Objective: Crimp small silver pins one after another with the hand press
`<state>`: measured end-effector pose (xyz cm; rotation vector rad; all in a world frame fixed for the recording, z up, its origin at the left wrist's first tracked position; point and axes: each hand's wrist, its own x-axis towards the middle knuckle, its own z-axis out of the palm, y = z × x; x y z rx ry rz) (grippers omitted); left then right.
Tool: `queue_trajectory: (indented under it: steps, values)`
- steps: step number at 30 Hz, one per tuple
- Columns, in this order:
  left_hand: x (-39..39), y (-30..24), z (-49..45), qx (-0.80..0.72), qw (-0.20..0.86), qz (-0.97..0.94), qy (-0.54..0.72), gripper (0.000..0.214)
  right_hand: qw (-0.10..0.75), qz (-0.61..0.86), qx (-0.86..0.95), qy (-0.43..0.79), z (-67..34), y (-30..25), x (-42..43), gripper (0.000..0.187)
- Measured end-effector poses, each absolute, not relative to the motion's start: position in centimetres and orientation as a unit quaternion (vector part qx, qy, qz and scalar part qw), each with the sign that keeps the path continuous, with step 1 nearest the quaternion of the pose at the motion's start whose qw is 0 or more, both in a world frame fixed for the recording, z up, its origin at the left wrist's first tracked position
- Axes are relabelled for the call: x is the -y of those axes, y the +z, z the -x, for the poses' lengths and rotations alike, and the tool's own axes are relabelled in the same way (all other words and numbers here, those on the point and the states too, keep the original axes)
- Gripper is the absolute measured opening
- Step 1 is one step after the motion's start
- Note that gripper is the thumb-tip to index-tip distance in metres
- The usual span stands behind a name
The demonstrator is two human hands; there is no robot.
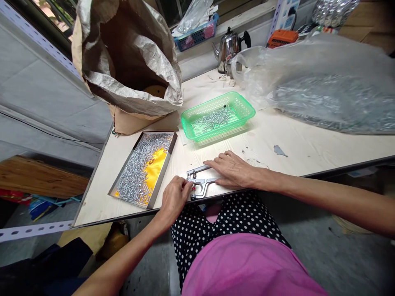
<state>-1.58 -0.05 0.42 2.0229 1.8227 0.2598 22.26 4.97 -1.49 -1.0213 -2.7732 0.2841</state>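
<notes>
A grey metal plier-like hand tool [203, 181] with a small coil spring lies at the table's front edge. My right hand [236, 170] grips its two handles, fingers along the upper one and thumb by the lower one. At the tool's left end, my left hand [173, 198] is closed in a pinch; whatever lies between thumb and finger is too small to make out. Just left of that hand, a shallow tray [162, 174] holds many small silvery metal pieces on a yellow bottom. Beyond the tool, a green plastic basket [188, 130] contains similar pieces.
A large open sack [129, 94] stands at the back left of the table [296, 144]. Clear plastic bags [333, 98] with silvery contents cover the right side. Behind are a steel kettle [228, 49], an orange box [282, 38] and a blue basket [197, 36].
</notes>
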Motion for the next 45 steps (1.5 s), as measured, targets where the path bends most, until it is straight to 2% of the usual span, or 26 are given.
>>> queue_trajectory:
  steps: [2, 6, 8, 10, 14, 20, 26, 28, 32, 36, 40, 45]
  values:
    - [-0.4, 0.5, 0.6, -0.570, 0.140, -0.801, 0.121, 0.022, 0.096, 0.340, 0.930, 0.098, -22.2, -1.8, -4.8, 0.058]
    - [-2.7, -0.1, -1.7, -0.421, 0.124, -0.895, 0.078, 0.054, 0.101, 0.353, 0.923, 0.117, -22.5, -2.2, -4.8, 0.068]
    - [-3.9, -0.3, -2.3, -0.401, 0.131, -0.906, 0.031, 0.058, 0.092, 0.373, 0.916, 0.119, -22.8, -2.2, -4.7, 0.077]
    - [-4.7, -0.3, -2.6, -0.398, 0.126, -0.909, -0.010, 0.060, 0.069, 0.402, 0.906, 0.118, -23.1, -1.9, -4.6, 0.077]
    - [-5.5, 0.5, -3.1, -0.395, 0.104, -0.910, -0.065, 0.060, 0.014, 0.411, 0.902, 0.132, -23.2, -0.4, -4.4, 0.047]
    - [-5.2, 0.8, -4.1, -0.414, 0.120, -0.898, -0.093, 0.029, 0.023, 0.398, 0.906, 0.145, -22.3, -0.4, -3.8, 0.013]
    - [-5.1, 0.6, -4.2, -0.415, 0.128, -0.895, -0.098, 0.020, 0.068, 0.387, 0.910, 0.135, -22.4, -2.8, -3.2, 0.016]
    - [-4.9, 0.5, -4.0, -0.430, 0.114, -0.892, -0.084, 0.026, 0.071, 0.394, 0.909, 0.119, -22.9, -2.5, -3.7, 0.015]
    - [-2.7, -0.6, -3.7, -0.475, 0.077, -0.877, 0.014, 0.047, 0.072, 0.375, 0.917, 0.118, -24.2, -1.3, -5.2, 0.043]
    - [1.1, -2.7, -4.0, -0.421, 0.062, -0.897, 0.117, 0.045, 0.064, 0.394, 0.907, 0.133, -24.6, -1.2, -6.4, 0.028]
    - [3.3, -3.7, -4.9, -0.392, 0.099, -0.906, 0.129, 0.053, 0.076, 0.434, 0.892, 0.102, -24.0, -2.3, -8.1, 0.015]
    - [3.4, -3.5, -5.1, -0.397, 0.148, -0.894, 0.148, 0.053, 0.088, 0.456, 0.882, 0.078, -22.5, -2.2, -10.1, 0.012]
